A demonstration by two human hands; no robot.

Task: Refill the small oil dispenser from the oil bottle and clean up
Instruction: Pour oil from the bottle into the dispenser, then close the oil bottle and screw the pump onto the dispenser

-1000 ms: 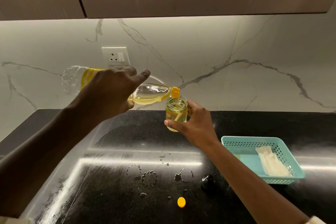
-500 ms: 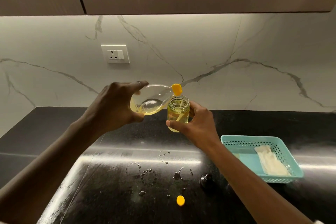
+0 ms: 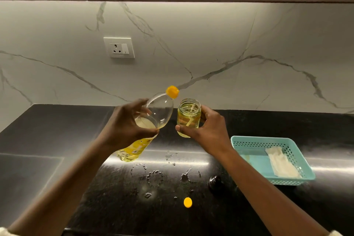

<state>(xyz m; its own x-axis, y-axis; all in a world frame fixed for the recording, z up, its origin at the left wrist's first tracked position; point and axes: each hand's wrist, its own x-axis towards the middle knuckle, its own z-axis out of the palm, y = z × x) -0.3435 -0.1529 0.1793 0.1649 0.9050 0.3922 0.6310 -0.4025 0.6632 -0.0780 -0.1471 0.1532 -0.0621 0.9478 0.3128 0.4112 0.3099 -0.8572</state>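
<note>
Nearest edge of black counter [image 3: 57, 178]: yellow cap [image 3: 187, 202] lying loose, dark round lid [image 3: 215, 184] just right of it. Oil droplets and ring marks [image 3: 153, 176] scattered between them and the hands. Teal basket [image 3: 254, 140] to the right, folded cloth [image 3: 281, 165] inside.

Mid-field, both items held above the counter. Left hand [image 3: 124, 130] wrapped round the oil bottle [image 3: 159, 113], fingers closed on its shoulder; neck tipped up and away, yellow collar [image 3: 172, 92] at the mouth, oil pooled toward the base. Right hand [image 3: 208, 130] closed round the small oil dispenser [image 3: 188, 119], thumb in front, fingers behind; jar upright, open-mouthed, nearly full, a pale tube slanting inside. Bottle shoulder just beside jar, contact not resolvable.

Judgement: pour finished or pausing; fill level near the threads. To finish cleanly: keep jar level, set it down first, bring bottle fully upright, check collar for a hanging drip, then cap both. Wipe the spill with the cloth.

Writing: yellow label [image 3: 138, 146] on bottle, print present but illegible. Far wall: marble, socket plate [image 3: 119, 47], no readable marking.
</note>
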